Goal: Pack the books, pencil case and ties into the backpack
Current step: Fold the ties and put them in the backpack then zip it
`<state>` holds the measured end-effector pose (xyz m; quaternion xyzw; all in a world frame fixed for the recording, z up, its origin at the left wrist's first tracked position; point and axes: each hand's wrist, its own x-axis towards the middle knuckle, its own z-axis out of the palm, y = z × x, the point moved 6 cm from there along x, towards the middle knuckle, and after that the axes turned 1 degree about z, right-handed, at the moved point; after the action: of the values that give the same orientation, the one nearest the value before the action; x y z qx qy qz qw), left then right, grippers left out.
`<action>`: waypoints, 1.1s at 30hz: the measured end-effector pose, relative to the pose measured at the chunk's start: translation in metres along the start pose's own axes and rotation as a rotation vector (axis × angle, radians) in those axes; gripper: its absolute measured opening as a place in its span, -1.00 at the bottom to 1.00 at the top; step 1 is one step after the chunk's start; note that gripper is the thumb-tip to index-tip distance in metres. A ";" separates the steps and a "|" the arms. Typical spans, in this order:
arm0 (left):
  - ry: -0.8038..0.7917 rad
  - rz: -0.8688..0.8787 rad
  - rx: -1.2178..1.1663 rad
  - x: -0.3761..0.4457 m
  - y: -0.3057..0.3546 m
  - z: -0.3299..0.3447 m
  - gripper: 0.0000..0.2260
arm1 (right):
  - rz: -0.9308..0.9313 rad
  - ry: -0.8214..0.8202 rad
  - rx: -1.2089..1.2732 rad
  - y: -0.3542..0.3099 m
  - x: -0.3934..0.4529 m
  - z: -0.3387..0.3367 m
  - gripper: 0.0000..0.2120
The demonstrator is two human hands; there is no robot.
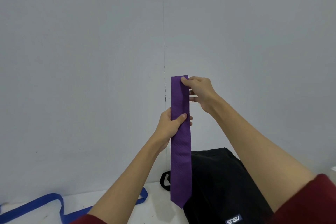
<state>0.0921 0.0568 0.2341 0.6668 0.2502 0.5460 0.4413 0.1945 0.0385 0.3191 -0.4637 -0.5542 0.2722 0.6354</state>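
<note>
While the purple tie hangs upright in front of the grey wall, the right hand pinches its folded top edge between thumb and fingers, and the left hand grips it lower down, thumb across the front and fingers curled behind. The tie's pointed tip dangles just in front of the black backpack, which stands on the white table against the wall. A blue tie lies in loose bends on the table, left of the backpack.
</note>
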 end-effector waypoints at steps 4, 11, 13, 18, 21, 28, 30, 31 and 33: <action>0.014 0.011 -0.012 0.002 0.006 -0.010 -0.92 | 0.093 0.073 -0.166 0.011 -0.003 -0.014 -0.50; -0.075 0.019 0.003 0.003 0.011 -0.004 -0.87 | 0.188 -0.232 -0.069 0.032 -0.007 0.006 -0.84; -0.081 -0.004 -0.037 0.000 0.006 -0.002 -0.87 | 0.138 -0.160 -0.023 0.026 -0.005 0.007 -0.90; -0.169 -0.075 0.001 -0.016 -0.021 0.010 -0.89 | 0.063 -0.088 0.178 0.006 -0.005 0.008 -0.86; -0.168 -0.104 -0.089 -0.024 -0.034 0.014 -0.88 | 0.006 -0.049 0.205 -0.005 -0.004 0.005 -0.86; -0.128 -0.135 -0.111 -0.034 -0.043 0.022 -0.77 | 0.012 0.009 0.162 -0.005 -0.002 0.000 -0.89; -0.147 -0.143 -0.083 -0.034 -0.043 0.020 -0.78 | 0.019 0.001 0.144 -0.002 -0.003 0.000 -0.88; -0.170 -0.145 -0.065 -0.033 -0.041 0.019 -0.80 | 0.016 -0.008 0.131 -0.001 -0.003 0.000 -0.88; -0.224 -0.138 -0.044 -0.030 -0.034 0.015 -0.83 | 0.005 -0.022 0.107 -0.001 -0.001 -0.002 -0.87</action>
<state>0.1036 0.0445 0.1892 0.6948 0.2329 0.4419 0.5174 0.1955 0.0365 0.3192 -0.4274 -0.5447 0.3082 0.6524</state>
